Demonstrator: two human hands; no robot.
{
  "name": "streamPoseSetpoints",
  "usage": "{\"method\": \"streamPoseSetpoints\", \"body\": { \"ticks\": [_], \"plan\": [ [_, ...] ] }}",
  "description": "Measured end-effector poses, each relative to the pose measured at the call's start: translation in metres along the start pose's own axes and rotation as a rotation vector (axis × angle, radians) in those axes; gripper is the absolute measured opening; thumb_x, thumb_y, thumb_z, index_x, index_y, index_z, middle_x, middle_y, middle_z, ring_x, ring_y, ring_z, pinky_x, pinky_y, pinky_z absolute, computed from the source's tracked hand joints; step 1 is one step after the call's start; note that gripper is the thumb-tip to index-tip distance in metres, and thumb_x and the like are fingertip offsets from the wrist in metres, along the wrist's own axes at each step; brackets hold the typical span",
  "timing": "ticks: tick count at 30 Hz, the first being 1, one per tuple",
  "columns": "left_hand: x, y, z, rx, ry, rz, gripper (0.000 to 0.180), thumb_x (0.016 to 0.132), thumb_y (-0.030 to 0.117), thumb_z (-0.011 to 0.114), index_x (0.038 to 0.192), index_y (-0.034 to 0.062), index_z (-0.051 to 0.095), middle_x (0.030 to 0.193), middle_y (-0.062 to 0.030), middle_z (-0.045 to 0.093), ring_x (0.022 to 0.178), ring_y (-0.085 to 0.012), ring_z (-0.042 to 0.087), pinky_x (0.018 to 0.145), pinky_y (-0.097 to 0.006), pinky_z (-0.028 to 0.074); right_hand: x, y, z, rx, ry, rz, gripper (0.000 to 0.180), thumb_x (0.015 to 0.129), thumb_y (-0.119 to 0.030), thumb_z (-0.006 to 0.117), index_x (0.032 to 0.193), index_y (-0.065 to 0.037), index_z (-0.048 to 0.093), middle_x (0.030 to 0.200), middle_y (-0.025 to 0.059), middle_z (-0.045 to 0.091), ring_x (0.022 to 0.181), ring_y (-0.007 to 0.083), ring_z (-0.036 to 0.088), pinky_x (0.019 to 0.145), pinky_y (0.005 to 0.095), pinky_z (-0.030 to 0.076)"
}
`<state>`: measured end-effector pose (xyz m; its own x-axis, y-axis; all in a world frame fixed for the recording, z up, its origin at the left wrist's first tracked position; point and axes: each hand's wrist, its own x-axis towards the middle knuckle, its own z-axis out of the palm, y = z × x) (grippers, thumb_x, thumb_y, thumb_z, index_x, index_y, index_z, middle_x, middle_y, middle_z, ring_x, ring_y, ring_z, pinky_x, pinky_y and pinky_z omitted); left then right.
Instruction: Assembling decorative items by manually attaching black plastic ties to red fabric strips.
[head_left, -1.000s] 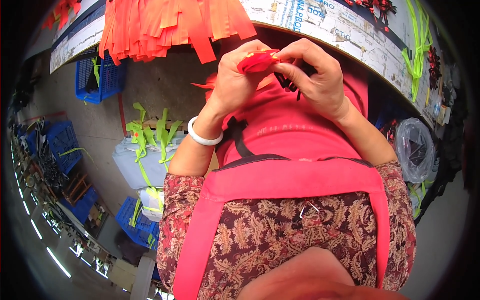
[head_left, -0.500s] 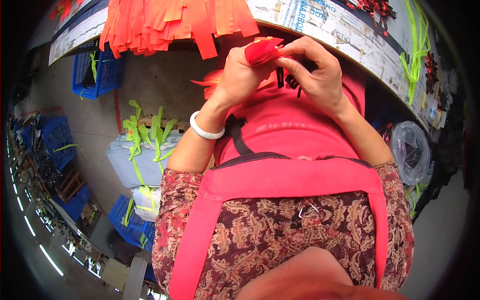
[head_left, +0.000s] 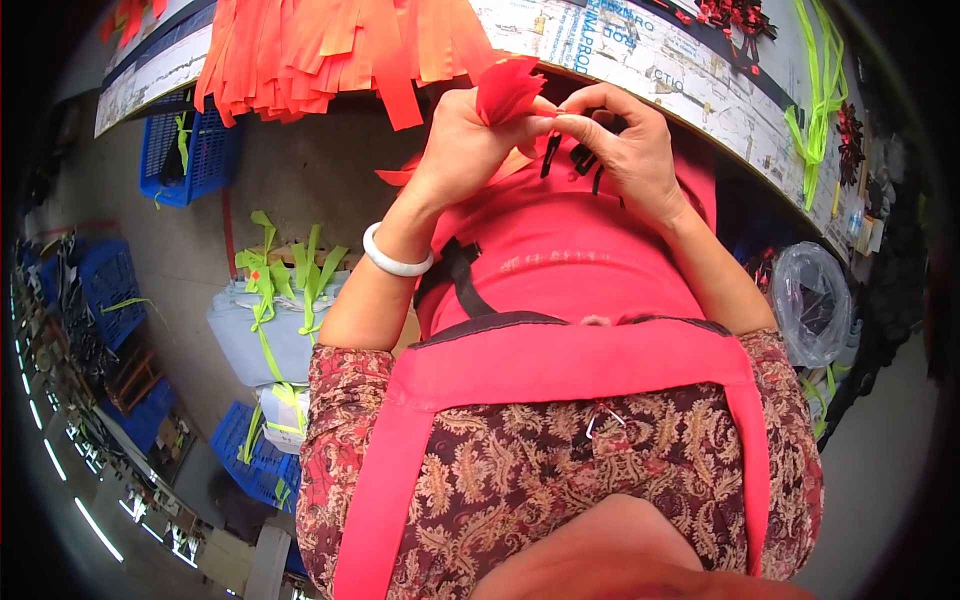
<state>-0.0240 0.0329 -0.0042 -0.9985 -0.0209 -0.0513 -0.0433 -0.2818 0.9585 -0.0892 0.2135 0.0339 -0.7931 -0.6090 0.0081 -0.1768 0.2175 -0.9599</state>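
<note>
My left hand [head_left: 478, 140], with a white bangle on its wrist, is closed round a bundle of red ribbon strips [head_left: 510, 90] that fans up past the fingers. Close beside it, my right hand [head_left: 625, 145] pinches at the end of the bundle, thumb against forefinger. Small black clips [head_left: 583, 158] dangle under the right fingers; whether they are joined to the ribbon I cannot tell. Both hands are raised over the red apron [head_left: 570, 235], just short of the table edge. An orange-red strip [head_left: 400, 175] sticks out below the left wrist.
Orange ribbon strips [head_left: 300, 60] hang over the edge of the board-topped table [head_left: 640, 65]. Yellow-green ribbons [head_left: 818, 110] and red-black bunches lie at its right. A blue crate [head_left: 195, 150] stands at left, near a grey bundle [head_left: 255, 325]. A clear plastic bag [head_left: 812, 300] is at right.
The red ribbon bundle has tipped more upright in my left hand. Both hands have shifted slightly left in the picture, and my right fingers still pinch at the bundle's end.
</note>
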Motion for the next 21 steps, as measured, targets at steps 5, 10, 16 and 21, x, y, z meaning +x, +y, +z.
{"method": "streamPoseSetpoints", "body": {
  "ticks": [5,10,16,21],
  "plan": [
    [0.013,-0.020,0.020,-0.444,0.113,-0.372,0.016,0.087,0.004,0.066,0.098,-0.0076,0.063,0.080,-0.0104,0.066,0.063,-0.0151,0.064,0.060,-0.028,0.057,0.000,0.002,-0.012,0.278,0.043,0.375,0.016,0.094,-0.014,0.062,0.089,0.001,0.064,0.079,0.0036,0.066,0.065,0.0069,0.060,0.059,0.0190,0.049],
    [0.044,-0.064,0.041,-0.968,0.041,-0.567,0.021,0.096,0.006,0.050,0.111,-0.0080,0.054,0.091,-0.0104,0.059,0.074,-0.0154,0.059,0.069,-0.029,0.056,0.012,0.042,-0.029,-0.197,0.106,0.219,0.019,0.091,-0.016,0.060,0.088,0.003,0.062,0.069,0.0092,0.067,0.062,0.0121,0.066,0.054,0.0286,0.051],
    [0.064,-0.097,0.043,-1.157,-0.011,-0.574,0.015,0.097,0.005,0.047,0.105,-0.0058,0.053,0.090,-0.0104,0.058,0.073,-0.0151,0.057,0.067,-0.026,0.054,0.025,0.039,-0.024,-0.314,0.172,0.190,0.016,0.091,-0.014,0.058,0.086,0.001,0.060,0.067,0.0111,0.068,0.062,0.0188,0.069,0.055,0.0304,0.052],
    [0.072,-0.088,0.055,-1.239,0.017,-0.552,0.016,0.094,0.001,0.046,0.107,-0.0064,0.051,0.095,-0.0135,0.060,0.082,-0.0203,0.062,0.072,-0.032,0.056,0.028,0.045,-0.019,-0.522,0.244,0.098,0.014,0.091,-0.014,0.058,0.086,-0.001,0.057,0.069,0.0151,0.067,0.063,0.0247,0.070,0.057,0.0339,0.053]
  ]
}}
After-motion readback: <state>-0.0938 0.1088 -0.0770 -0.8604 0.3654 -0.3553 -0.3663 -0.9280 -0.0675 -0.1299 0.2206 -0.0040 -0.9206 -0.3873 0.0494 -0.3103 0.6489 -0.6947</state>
